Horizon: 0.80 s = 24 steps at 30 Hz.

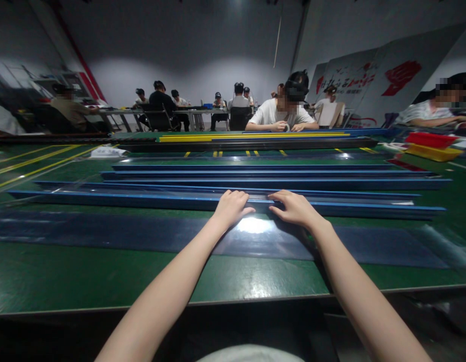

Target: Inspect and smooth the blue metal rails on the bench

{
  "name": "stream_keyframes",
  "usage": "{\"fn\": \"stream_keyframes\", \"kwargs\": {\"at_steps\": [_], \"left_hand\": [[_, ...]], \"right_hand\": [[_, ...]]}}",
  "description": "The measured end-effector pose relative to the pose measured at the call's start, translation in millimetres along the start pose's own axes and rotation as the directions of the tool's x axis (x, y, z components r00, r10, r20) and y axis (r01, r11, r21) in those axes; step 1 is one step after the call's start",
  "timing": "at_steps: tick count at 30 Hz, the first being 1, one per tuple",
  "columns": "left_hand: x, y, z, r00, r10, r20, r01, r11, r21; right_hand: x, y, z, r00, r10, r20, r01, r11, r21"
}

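Several long blue strips lie side by side across a green table (85, 274). My left hand (231, 206) and my right hand (295, 207) both rest on the nearest blue strip (123, 200), close together near its middle. Their fingers curl over the strip's far edge and the thumbs point toward each other. A dark glossy sheet (104, 234) lies flat on the table just in front of that strip, under my wrists.
More blue strips (255, 173), a black strip and a yellow strip (251, 136) lie farther back. Red and yellow trays (431, 146) stand at the far right. A person in a white shirt (282, 113) sits opposite; others sit at tables behind.
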<state>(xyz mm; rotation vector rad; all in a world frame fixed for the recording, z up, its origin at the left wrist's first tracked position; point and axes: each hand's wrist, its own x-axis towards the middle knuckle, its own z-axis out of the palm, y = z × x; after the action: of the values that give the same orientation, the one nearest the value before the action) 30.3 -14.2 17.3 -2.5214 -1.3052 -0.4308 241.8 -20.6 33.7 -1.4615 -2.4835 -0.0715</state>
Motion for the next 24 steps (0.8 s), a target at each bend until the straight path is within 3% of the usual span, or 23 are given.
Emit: {"fn": "stream_keyframes", "kwargs": {"at_steps": [15,24], "left_hand": [[-1.2,-0.3,1.2,0.994,-0.076,-0.082,0.078,0.997,0.016],[-0.6,1.2,0.8,0.996,-0.037,-0.085,0.042,0.997,0.06]], "right_hand": [[-0.3,-0.2,-0.7,1.0,-0.002,0.002,0.002,1.0,-0.009],[0.1,0.9,0.1,0.999,-0.039,-0.008,0.039,0.999,-0.019]]}}
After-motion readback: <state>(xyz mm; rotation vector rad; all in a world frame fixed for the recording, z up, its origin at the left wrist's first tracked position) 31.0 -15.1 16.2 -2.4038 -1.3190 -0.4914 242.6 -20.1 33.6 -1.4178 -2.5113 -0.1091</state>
